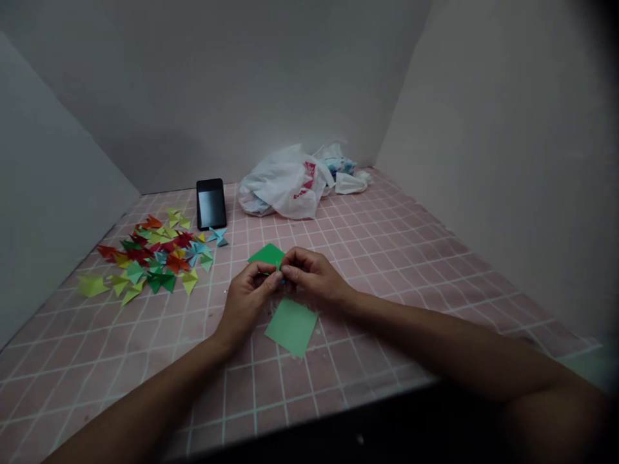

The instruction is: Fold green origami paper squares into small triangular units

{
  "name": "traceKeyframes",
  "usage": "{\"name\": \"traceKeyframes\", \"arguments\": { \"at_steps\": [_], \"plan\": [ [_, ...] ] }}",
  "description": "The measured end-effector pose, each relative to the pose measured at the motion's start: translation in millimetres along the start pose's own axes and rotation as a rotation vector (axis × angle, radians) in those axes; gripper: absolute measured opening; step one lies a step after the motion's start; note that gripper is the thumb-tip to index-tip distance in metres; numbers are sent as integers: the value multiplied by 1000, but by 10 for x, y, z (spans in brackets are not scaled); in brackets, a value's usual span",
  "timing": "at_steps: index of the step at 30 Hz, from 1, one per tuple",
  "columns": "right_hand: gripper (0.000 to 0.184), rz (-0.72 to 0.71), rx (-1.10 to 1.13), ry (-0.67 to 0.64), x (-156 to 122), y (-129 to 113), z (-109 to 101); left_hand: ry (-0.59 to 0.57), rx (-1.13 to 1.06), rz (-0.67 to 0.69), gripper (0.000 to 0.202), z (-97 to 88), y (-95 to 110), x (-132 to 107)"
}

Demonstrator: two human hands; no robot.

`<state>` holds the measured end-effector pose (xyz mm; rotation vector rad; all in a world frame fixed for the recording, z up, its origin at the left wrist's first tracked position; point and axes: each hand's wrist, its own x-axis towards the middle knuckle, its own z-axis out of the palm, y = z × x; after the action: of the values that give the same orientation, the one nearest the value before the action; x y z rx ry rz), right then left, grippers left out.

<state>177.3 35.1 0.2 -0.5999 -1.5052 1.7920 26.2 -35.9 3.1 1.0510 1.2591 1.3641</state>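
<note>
My left hand (249,298) and my right hand (316,278) meet above the middle of the table, fingertips pinched together. Between them is a small folded piece of green paper (278,265), mostly hidden by the fingers. Just behind my hands lies a bright green paper square (267,254), partly covered by my left hand. A pale green paper square (292,327) rests flat on the cloth, nearer to me and below my right hand.
Many-coloured folded paper pieces (157,251) are heaped on the left. A phone (211,203) stands tilted behind them. White plastic bags (287,180) lie by the back wall. A pink checked cloth (377,245) covers the table, with walls on three sides.
</note>
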Motion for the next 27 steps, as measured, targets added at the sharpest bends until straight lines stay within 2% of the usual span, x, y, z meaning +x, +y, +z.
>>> {"name": "traceKeyframes", "arguments": {
  "at_steps": [7,11,15,20,24,27],
  "plan": [
    [28,1,13,-80,46,31,-25,-5,-132,-81,27,-2,-11,36],
    [32,-59,-84,-78,42,42,-16,9,-209,-142,31,0,-11,49],
    [28,-94,-159,-96,34,53,-29,-8,-251,-155,32,3,-4,63],
    [19,-93,-112,-88,44,88,-34,-38,-254,-140,32,-6,14,73],
    [13,-82,-52,-76,44,98,-14,-38,-197,-117,30,-16,29,66],
    [10,-101,-113,-40,37,90,-14,-28,-119,-65,26,-19,46,51]
  ]
}}
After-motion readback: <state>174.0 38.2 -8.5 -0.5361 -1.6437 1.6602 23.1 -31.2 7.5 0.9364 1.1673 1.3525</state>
